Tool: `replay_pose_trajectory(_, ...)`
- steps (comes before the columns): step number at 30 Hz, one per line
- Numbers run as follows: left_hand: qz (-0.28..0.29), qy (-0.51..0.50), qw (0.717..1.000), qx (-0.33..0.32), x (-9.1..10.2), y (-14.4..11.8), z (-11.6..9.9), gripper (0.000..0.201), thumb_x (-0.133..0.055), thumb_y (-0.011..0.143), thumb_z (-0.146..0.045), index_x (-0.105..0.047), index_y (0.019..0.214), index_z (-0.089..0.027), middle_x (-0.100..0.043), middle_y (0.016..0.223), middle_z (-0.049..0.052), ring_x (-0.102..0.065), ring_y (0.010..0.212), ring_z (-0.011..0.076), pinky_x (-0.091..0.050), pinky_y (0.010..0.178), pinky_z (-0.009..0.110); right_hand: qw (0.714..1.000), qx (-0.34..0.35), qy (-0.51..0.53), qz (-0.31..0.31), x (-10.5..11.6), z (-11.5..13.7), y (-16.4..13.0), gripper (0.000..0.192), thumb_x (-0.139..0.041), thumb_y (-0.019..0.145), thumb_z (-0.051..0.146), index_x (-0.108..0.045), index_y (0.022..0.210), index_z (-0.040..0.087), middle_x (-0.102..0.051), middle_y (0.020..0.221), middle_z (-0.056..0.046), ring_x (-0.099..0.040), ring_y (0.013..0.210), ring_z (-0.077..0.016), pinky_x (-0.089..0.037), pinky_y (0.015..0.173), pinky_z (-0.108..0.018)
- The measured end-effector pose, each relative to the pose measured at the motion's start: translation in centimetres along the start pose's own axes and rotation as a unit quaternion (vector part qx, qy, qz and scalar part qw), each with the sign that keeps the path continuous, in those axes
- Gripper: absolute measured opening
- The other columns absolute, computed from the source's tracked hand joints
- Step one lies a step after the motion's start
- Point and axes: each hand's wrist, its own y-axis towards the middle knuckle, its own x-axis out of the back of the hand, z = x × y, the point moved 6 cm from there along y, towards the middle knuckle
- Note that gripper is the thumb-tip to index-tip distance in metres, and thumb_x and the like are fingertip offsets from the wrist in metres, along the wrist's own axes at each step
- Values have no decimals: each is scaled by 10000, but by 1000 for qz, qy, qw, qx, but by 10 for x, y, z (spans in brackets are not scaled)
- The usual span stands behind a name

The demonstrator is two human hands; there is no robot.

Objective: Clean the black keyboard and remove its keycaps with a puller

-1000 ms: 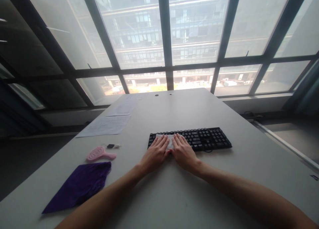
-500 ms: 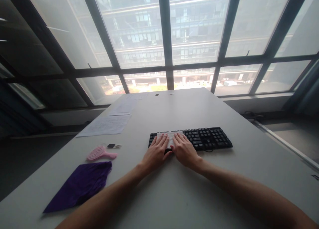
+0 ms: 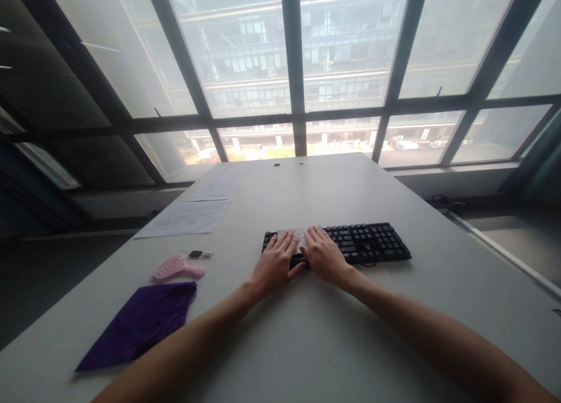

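Purple cloth (image 3: 140, 324): far left, near corner of the table (image 3: 307, 344), lying flat and loosely folded, nobody touching it.
Pink brush (image 3: 175, 268): just beyond the cloth, flat on the table, handle pointing right.
Small dark item (image 3: 199, 254): right beside the brush; too small to say what it is.
Papers (image 3: 186, 218): further back on the left side, a few sheets lying flat toward the window (image 3: 245, 58).
Left hand (image 3: 275, 264): palm down, fingers stretched out flat and close together, tips pressing the near left part of a white wipe; nothing gripped, it just bears down.
White wipe (image 3: 299, 233): spread over the far left keys of the keyboard, its far edge showing beyond both sets of fingertips.
Right hand (image 3: 323, 255): right alongside the left, thumbs nearly meeting, fingers flat and slightly spread on the right part of the wipe; again pressing, not pinching.
Keyboard (image 3: 368, 245): black, lying across the middle of the table, well apart from the cloth and brush; its left end is under the hands, the middle and right end are bare.
Progress: as I read it, the wiping sits over the left end only; the middle keys and the number pad on the right look yet to be covered, so most of the board seems left to do.
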Motion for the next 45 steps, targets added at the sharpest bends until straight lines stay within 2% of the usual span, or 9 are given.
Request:
replay_pose_trajectory(6,-5,-19,1000,2,5,3,2,667,-480,966,-580,-448,1484,-162,-483,1516,173,-416,1433,329,-333,1175,523,1000,19,15,5,-1,-1,5,498,-370,1050,342,-541,1411,44,-543,1444,-229,-446,1396,-289,-327,1172,-452)
replay_pose_trajectory(9,-7,-28,1000,7,6,7,1,680,-482,966,-575,-426,1497,-154,-461,1531,177,-393,1448,323,-319,1187,514,999,37,23,-3,-1,0,6,481,-387,1045,323,-522,1437,78,-542,1457,-195,-433,1403,-286,-329,1171,-457)
replay_pose_trajectory(13,18,-23,1000,-6,2,10,-1,727,-503,950,-589,-403,1505,-130,-433,1548,187,-378,1460,313,-302,1202,502,999,43,18,1,-2,0,5,478,-373,1051,321,-545,1417,67,-565,1439,-183,-457,1385,-289,-327,1173,-450)
replay_pose_trajectory(22,15,-12,1000,-17,-2,8,2,765,-532,930,-601,-365,1531,-158,-413,1562,182,-385,1456,320,-321,1191,509,999,38,5,4,-3,2,3,487,-393,1043,309,-527,1438,57,-531,1467,-206,-445,1402,-291,-330,1176,-457)
replay_pose_trajectory(28,30,-1,999,-33,1,2,-3,689,-466,987,-530,-340,1549,-151,-390,1578,164,-354,1477,294,-308,1207,500,998,58,9,7,-2,3,-11,481,-410,1034,286,-521,1448,68,-491,1508,-191,-408,1432,-307,-321,1192,-468)
replay_pose_trajectory(32,33,4,999,-34,1,-4,-6,553,-396,1028,-367,-362,1542,-164,-384,1587,132,-346,1483,264,-314,1211,480,998,64,16,6,0,10,-24,504,-405,1041,318,-507,1458,54,-456,1527,-208,-385,1449,-313,-315,1200,-479)
replay_pose_trajectory(35,33,4,999,-37,-1,-7,-6,547,-397,1009,-255,-353,1547,-169,-363,1600,112,-340,1487,258,-327,1207,479,998,57,17,-1,1,16,-28,512,-403,1043,329,-510,1454,45,-456,1524,-213,-390,1447,-312,-311,1207,-470)
replay_pose_trajectory(40,39,1,998,-40,-7,-9,-4,551,-419,1010,-235,-338,1551,-172,-348,1607,111,-321,1495,255,-339,1202,483,999,40,14,-5,-2,16,-26,530,-381,1050,378,-524,1448,58,-468,1518,-206,-389,1448,-319,-308,1209,-464)
replay_pose_trajectory(45,46,8,998,-46,-13,-11,-1,566,-452,1015,-255,-316,1558,-167,-336,1610,120,-300,1503,256,-327,1209,488,999,36,0,0,-9,13,-26,559,-425,1038,398,-477,1486,67,-428,1545,-203,-366,1459,-329,-305,1207,-475)
